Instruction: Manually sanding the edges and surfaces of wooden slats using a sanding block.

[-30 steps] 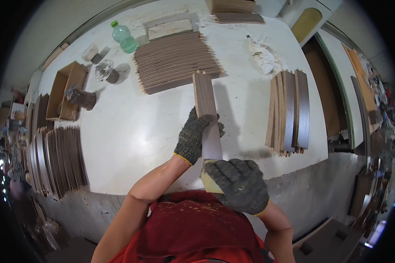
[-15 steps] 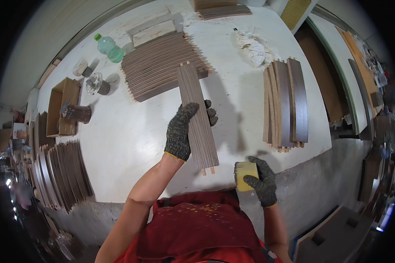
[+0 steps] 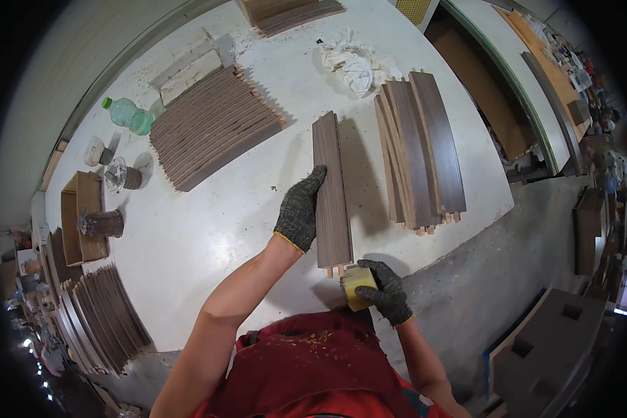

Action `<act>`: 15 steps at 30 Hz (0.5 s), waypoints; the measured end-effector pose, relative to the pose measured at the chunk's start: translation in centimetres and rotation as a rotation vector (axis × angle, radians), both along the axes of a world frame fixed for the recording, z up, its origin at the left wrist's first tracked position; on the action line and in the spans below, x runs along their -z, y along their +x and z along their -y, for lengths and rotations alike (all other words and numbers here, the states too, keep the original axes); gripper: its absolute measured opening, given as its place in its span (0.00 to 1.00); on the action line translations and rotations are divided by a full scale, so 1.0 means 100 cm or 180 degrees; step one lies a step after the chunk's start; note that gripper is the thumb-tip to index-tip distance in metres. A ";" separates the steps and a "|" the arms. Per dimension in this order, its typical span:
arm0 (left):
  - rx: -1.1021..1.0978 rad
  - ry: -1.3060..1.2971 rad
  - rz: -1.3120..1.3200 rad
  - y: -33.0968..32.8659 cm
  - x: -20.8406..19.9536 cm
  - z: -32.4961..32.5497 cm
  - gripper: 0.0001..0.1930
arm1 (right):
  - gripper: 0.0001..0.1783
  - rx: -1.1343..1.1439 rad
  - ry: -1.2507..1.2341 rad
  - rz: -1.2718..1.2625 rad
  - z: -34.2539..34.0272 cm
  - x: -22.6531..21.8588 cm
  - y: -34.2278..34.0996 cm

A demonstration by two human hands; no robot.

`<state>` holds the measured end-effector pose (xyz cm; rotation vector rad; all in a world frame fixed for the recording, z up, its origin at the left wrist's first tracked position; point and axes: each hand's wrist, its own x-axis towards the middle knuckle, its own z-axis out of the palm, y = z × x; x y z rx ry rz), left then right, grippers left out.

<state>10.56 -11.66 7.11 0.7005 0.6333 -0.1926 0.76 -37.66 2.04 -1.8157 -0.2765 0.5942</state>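
Observation:
A brown wood-grain board (image 3: 334, 202) with dowel pegs at its near end is held up over the white table. My left hand (image 3: 301, 209), in a dark knitted glove, grips it by the left edge; the fingers beneath are hidden. Gloved the same way, my right hand (image 3: 386, 289) pinches a yellow sponge-like block (image 3: 359, 287) with a dark, worn face. That block is close to the pegged near end of the board; whether they touch I cannot tell. To the right lies a stack of similar pegged boards (image 3: 419, 153).
A wide row of boards (image 3: 212, 129) covers the back left, and another bundle (image 3: 101, 320) stands at the left edge. Nearby are a green-capped bottle (image 3: 127, 116), a plastic cup (image 3: 123, 175), a brown can (image 3: 102, 223) and a cardboard box (image 3: 73, 209). White rags (image 3: 355, 70) lie at the back.
The board has turned more upright and away from the row of boards. My right hand has brought the yellow block left toward its near end. The whole view has shifted too.

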 end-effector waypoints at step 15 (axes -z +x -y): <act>-0.0294 0.0969 0.0541 0.022 0.058 0.015 0.20 | 0.34 0.0015 0.0436 -0.0536 0.001 0.000 0.008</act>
